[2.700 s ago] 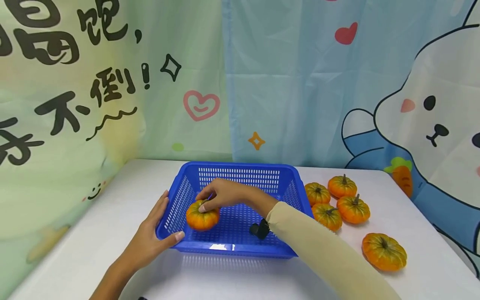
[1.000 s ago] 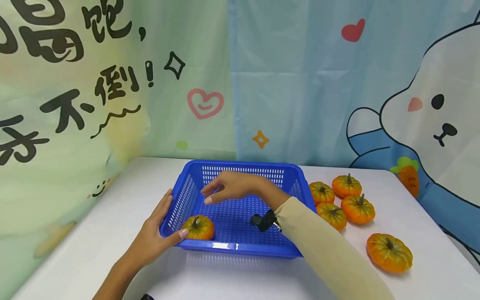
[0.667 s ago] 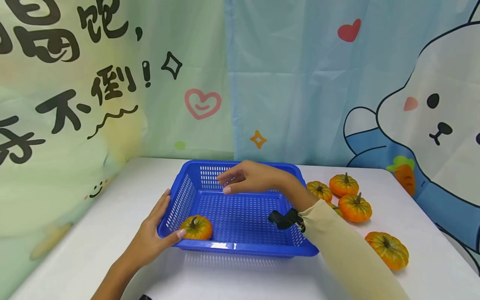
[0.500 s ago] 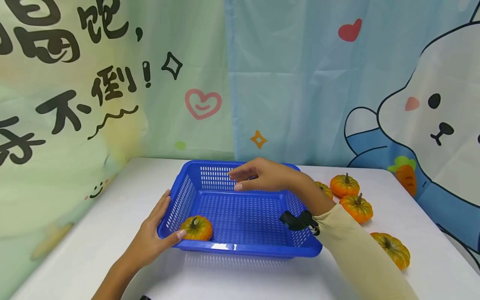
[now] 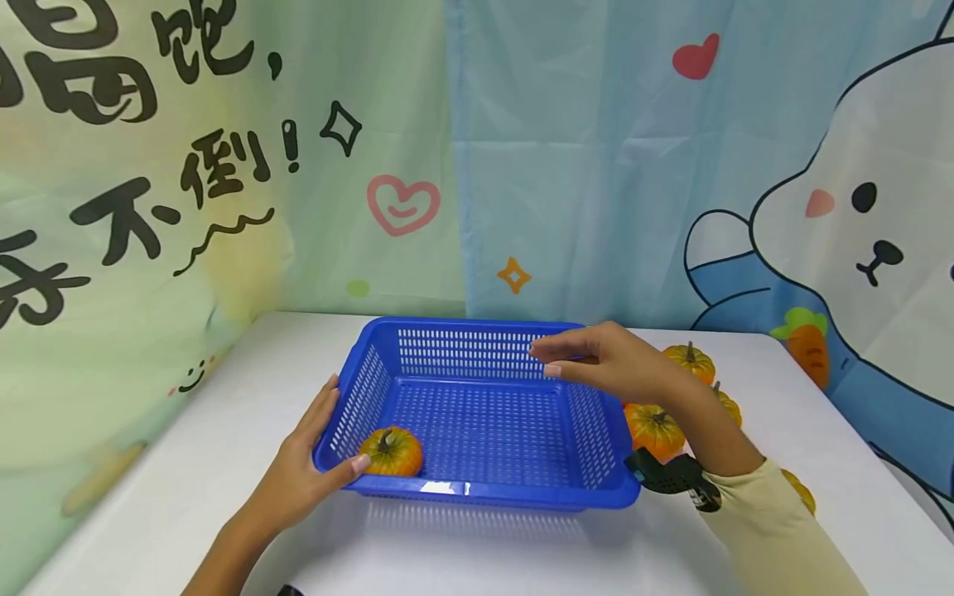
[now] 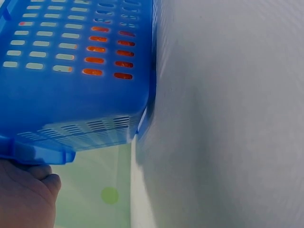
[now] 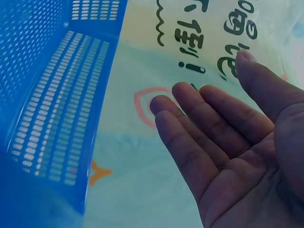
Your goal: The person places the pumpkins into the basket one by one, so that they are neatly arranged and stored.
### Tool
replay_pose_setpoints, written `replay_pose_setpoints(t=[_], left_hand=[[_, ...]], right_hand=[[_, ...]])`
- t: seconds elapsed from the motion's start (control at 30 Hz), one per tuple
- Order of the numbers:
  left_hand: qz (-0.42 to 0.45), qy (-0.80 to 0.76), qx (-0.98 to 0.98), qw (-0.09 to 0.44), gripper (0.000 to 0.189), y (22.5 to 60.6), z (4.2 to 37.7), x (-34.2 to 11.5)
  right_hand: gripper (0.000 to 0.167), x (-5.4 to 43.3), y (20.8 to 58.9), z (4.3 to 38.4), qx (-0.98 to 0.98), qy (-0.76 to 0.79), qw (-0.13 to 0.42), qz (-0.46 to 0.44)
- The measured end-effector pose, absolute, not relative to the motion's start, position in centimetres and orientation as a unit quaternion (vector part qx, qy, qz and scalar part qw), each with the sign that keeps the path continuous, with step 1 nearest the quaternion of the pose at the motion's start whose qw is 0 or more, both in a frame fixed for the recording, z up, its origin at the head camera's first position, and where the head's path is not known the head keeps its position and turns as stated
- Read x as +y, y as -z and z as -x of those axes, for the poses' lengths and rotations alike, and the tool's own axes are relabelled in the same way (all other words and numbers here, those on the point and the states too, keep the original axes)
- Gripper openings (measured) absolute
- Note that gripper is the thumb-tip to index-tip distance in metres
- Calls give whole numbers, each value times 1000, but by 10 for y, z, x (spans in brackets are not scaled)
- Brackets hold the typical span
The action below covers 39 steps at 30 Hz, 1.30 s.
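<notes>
A small orange pumpkin [image 5: 392,452] with a greenish top lies in the front left corner of the blue plastic basket [image 5: 514,497]. My left hand [image 5: 301,455] holds that corner, fingers along the outer left side and thumb over the front rim, close to the pumpkin. Through the slots in the left wrist view, the pumpkin's orange shows. My right hand [image 5: 604,360] holds nothing; it hovers above the basket's right rim, its fingers extended in the right wrist view. Beyond it sit more pumpkins [image 5: 656,430], partly hidden by the hand and forearm.
The basket stands on a white table [image 5: 417,555]. At the right, near the table's far side, is a pumpkin [image 5: 691,361]; another [image 5: 801,491] lies nearer, mostly behind the sleeve. A printed curtain [image 5: 537,207] hangs behind the table.
The right hand let go of the pumpkin, which now rests in the basket's front left corner. It then moved right, to above the basket's right rim. The left hand stayed on the corner.
</notes>
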<state>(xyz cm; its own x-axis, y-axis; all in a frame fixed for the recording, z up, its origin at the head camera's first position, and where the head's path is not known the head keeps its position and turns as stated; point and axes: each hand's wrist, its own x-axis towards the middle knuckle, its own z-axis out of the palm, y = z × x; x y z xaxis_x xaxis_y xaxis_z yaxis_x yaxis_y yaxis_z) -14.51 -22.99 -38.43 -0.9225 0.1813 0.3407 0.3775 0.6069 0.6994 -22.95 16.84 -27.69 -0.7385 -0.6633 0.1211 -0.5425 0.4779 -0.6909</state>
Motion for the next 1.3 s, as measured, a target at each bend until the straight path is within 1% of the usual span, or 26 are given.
replay_pose_setpoints(t=[0.17, 0.37, 0.6, 0.73, 0.87, 0.93, 1.13, 1.3], left_hand=[[155, 414, -890, 114, 92, 384, 145, -229], [154, 416, -889, 113, 92, 384, 144, -230], [154, 416, -889, 118, 92, 385, 144, -231], [154, 413, -890, 114, 91, 384, 144, -230], [148, 407, -894, 113, 91, 383, 144, -230], [147, 405, -895, 114, 91, 381, 143, -230], [145, 411, -894, 109, 91, 382, 143, -229], [145, 413, -893, 106, 91, 382, 144, -228]], right_hand=[[39, 188, 285, 219, 875, 378, 44, 298], [41, 210, 298, 209, 871, 429, 26, 237], [39, 230, 324, 206, 876, 423, -49, 227], [37, 241, 340, 202, 882, 418, -85, 202], [39, 250, 351, 202, 884, 418, -117, 173], [43, 255, 354, 203, 887, 417, -123, 156], [53, 269, 361, 206, 896, 419, -106, 106], [59, 276, 367, 209, 899, 420, -105, 73]])
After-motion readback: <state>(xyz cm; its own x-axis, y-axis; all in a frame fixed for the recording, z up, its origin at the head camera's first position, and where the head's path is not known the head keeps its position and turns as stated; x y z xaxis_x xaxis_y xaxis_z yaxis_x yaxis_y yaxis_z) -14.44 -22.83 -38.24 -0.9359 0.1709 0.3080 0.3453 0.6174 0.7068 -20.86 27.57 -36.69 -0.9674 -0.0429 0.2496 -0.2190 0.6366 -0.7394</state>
